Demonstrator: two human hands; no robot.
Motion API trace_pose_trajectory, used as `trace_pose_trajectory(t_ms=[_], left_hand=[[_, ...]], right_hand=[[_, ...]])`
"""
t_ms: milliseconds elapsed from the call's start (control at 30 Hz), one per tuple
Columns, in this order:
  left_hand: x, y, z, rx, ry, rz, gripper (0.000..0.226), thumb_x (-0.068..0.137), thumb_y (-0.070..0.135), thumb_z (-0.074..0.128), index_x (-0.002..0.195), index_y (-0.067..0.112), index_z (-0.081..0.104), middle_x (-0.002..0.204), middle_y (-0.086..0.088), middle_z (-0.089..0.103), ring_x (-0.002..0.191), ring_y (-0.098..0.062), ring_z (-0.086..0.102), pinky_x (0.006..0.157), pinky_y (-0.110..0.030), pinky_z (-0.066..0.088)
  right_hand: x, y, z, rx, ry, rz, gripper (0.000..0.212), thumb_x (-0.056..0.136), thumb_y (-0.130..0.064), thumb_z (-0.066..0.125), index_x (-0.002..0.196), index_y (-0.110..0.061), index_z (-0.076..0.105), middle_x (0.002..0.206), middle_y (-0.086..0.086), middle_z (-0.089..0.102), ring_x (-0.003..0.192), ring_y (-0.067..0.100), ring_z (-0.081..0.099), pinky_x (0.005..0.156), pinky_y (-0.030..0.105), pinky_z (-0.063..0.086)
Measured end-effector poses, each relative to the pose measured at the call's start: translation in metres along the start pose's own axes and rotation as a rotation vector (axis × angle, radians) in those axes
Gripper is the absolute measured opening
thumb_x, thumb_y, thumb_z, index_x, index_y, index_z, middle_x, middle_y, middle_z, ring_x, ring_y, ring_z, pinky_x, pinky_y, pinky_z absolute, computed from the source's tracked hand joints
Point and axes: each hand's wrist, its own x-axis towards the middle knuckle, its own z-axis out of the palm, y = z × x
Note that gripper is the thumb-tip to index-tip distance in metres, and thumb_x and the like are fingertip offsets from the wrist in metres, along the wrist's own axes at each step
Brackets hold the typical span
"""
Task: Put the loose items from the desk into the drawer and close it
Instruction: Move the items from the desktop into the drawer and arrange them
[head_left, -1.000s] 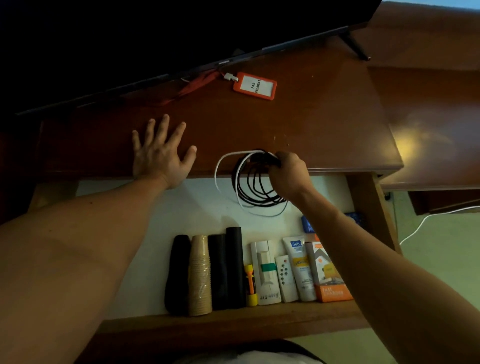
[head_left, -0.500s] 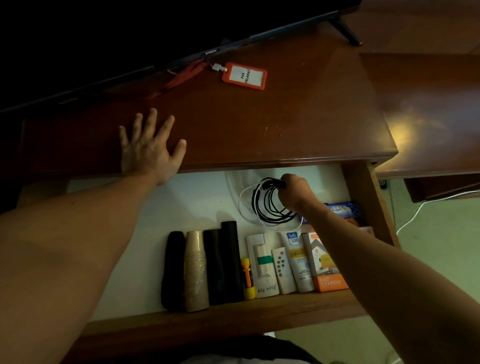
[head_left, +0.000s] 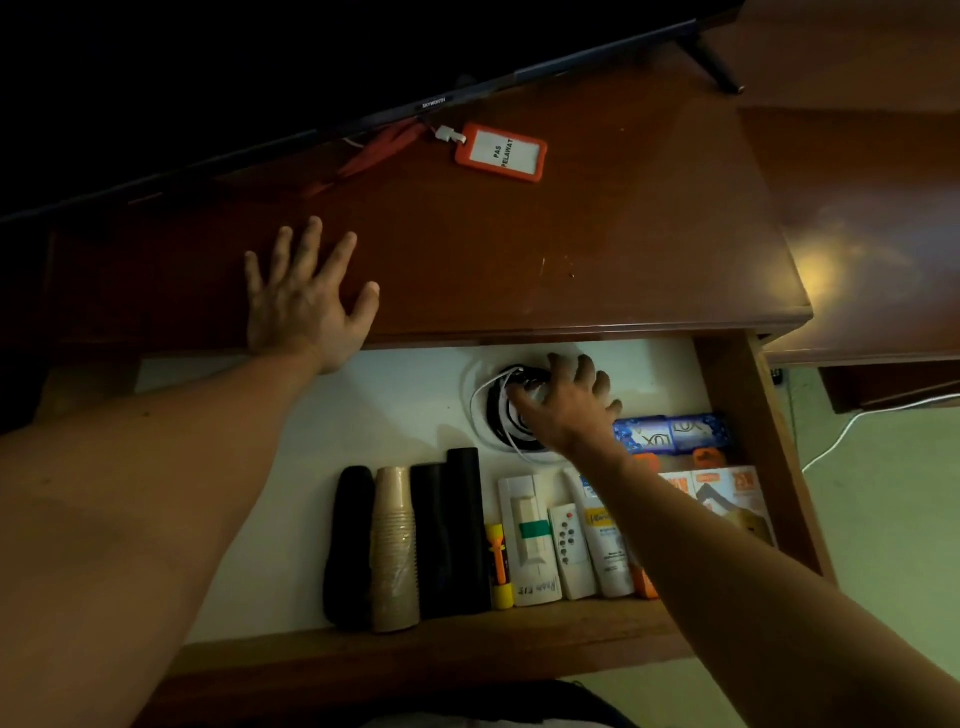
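Dim, warm glare right, wide-angle bowed edges.

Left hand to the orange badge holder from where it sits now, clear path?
Probably yes. The left hand lies flat on the desk top, and the orange badge holder lies further back to its right, with only bare wood between them. The TV edge overhangs just behind the badge.
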Motion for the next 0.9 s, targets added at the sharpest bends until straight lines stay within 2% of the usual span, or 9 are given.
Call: trace_pose_trajectory(t_ms=[100, 167, 267, 400, 500, 633, 900], left_hand=[[0.000, -0.001, 0.000, 0.005, 0.003, 0.003, 0.072, 0.092, 0.068, 0.022, 0.157, 0.038, 0.019, 0.168, -0.004, 0.011, 0.154, -0.032, 0.007, 0.121, -0.060, 0.005], [0.001, -0.002, 0.000, 0.011, 0.002, 0.003, 0.072, 0.092, 0.069, 0.020, 0.157, 0.038, 0.018, 0.168, -0.004, 0.011, 0.154, -0.032, 0.007, 0.121, -0.060, 0.005], [0.001, -0.001, 0.000, 0.012, 0.000, 0.000, 0.071, 0.092, 0.069, 0.021, 0.157, 0.038, 0.019, 0.168, -0.004, 0.011, 0.154, -0.032, 0.007, 0.121, -0.060, 0.005], [0.001, -0.001, 0.000, 0.005, 0.003, 0.006, 0.071, 0.093, 0.068, 0.022, 0.157, 0.037, 0.019, 0.168, -0.005, 0.012, 0.154, -0.032, 0.008, 0.121, -0.060, 0.005], [0.001, -0.002, 0.000, 0.004, -0.001, 0.005, 0.072, 0.092, 0.068, 0.022, 0.157, 0.037, 0.019, 0.168, -0.005, 0.012, 0.154, -0.032, 0.007, 0.121, -0.060, 0.005], [0.001, -0.002, 0.001, -0.004, 0.007, 0.008, 0.071, 0.092, 0.068, 0.022, 0.157, 0.037, 0.020, 0.168, -0.004, 0.012, 0.154, -0.032, 0.008, 0.121, -0.061, 0.006], [0.001, -0.001, 0.001, 0.005, 0.002, 0.003, 0.072, 0.092, 0.068, 0.021, 0.157, 0.037, 0.019, 0.168, -0.005, 0.012, 0.154, -0.032, 0.008, 0.121, -0.060, 0.006]], right_hand=[[-0.004, -0.016, 0.012, -0.037, -0.096, 0.061, 0.117, 0.067, -0.100, 0.028, 0.158, -0.035, -0.007, 0.164, 0.010, -0.025, 0.148, 0.047, -0.018, 0.106, 0.079, -0.002], [-0.004, -0.027, 0.018, -0.056, -0.092, 0.070, 0.123, 0.061, -0.103, 0.028, 0.156, -0.036, -0.013, 0.162, 0.010, -0.031, 0.146, 0.047, -0.025, 0.103, 0.082, -0.005], [-0.005, -0.030, 0.028, -0.078, -0.069, 0.039, 0.123, 0.063, -0.100, 0.038, 0.157, -0.037, -0.011, 0.164, 0.012, -0.023, 0.146, 0.049, -0.022, 0.104, 0.082, -0.003], [-0.007, -0.018, 0.034, -0.106, -0.012, -0.007, 0.117, 0.071, -0.085, 0.055, 0.157, -0.035, -0.007, 0.164, 0.014, -0.008, 0.147, 0.049, -0.009, 0.109, 0.078, 0.009], [-0.010, -0.012, 0.034, -0.128, -0.010, -0.034, 0.115, 0.072, -0.078, 0.060, 0.156, -0.033, -0.004, 0.162, 0.014, -0.002, 0.147, 0.049, -0.004, 0.111, 0.074, 0.015], [-0.012, -0.009, 0.034, -0.158, -0.005, -0.070, 0.114, 0.074, -0.077, 0.059, 0.157, -0.031, -0.004, 0.163, 0.013, -0.001, 0.146, 0.050, -0.002, 0.111, 0.074, 0.015], [-0.015, -0.006, 0.037, -0.169, -0.018, -0.098, 0.109, 0.081, -0.078, 0.049, 0.157, -0.030, -0.012, 0.166, 0.011, -0.010, 0.147, 0.050, -0.011, 0.113, 0.073, 0.008]])
